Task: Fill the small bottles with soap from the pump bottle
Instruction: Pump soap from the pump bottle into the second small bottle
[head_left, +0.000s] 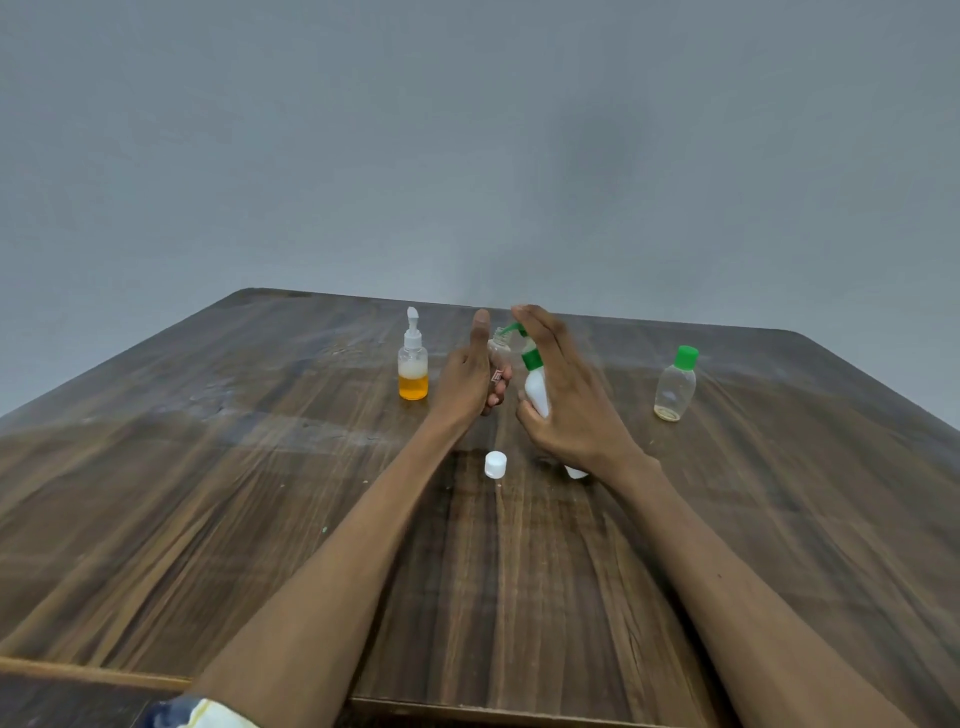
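- The white plastic pump bottle with the green collar and green pump head (536, 387) is near the middle of the frame, a little to the right, held above the table and tilted so that its nozzle points to the upper left.
- The right hand (574, 400) grips this bottle: the thumb is curled round the lower part of the white body, and the long fingers lie over the green pump head.
- The nozzle reaches the open mouth of a small clear plastic bottle (500, 349), just to the left of the pump bottle. I cannot tell if there is any soap inside it.
- The left hand (467, 379) holds this small bottle; its fingers are curled round the body and the thumb points up beside it.
- A small white round cap (495, 464) lies on the table below the two hands, in the centre of the frame.
- To the left of the hands stands a clear pump bottle with a white pump (413, 364). It holds orange liquid in its lower part, with pale foam on top.
- To the right, well apart from the hands, stands a clear oval bottle with a green cap (675, 387). Only a thin layer of yellowish liquid is at its bottom.
- All stand on a dark brown wooden table (260, 519), before a grey wall (467, 130).
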